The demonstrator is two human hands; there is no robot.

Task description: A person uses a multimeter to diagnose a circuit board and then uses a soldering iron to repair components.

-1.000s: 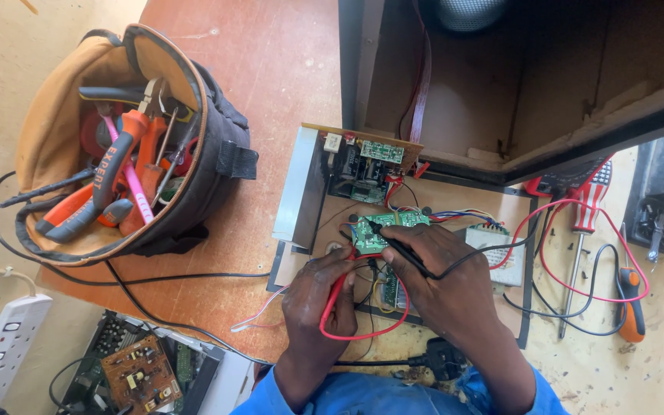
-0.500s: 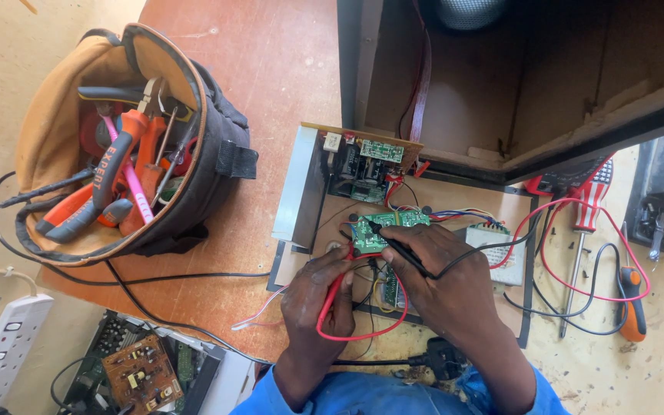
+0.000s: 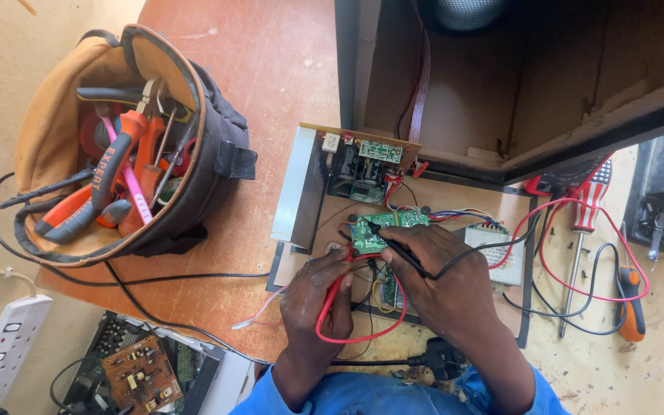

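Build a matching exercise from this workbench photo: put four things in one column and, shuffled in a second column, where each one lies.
Things
1. Orange-handled pliers
2. Small green circuit board
3. White power strip
4. Screwdriver with an orange and black handle

Places
A. At the bottom left corner, below the brown wooden table
B. On the right, among red and black wires
C. Inside the round tan fabric tool bag
D. Under the tips of the probes held by the left hand and right hand

Pairs: 1-C, 2-D, 3-A, 4-B
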